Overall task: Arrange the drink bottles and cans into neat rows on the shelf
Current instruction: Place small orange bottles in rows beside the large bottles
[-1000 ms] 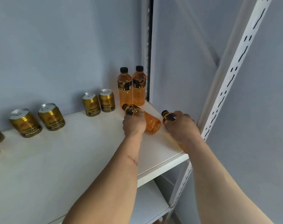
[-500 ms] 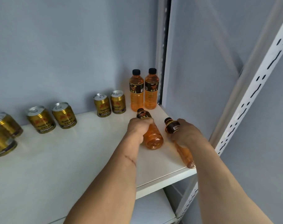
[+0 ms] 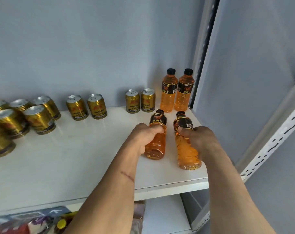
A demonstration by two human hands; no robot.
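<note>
White shelf (image 3: 76, 157): left hand (image 3: 143, 137) and right hand (image 3: 199, 139) each clamp a tilted bottle; next, stand both just ahead of the grips.

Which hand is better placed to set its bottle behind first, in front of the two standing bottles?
Left, probably. The left hand holds its bottle nearer the standing bottles; the right hand grips its bottle closer to the shelf edge.
</note>
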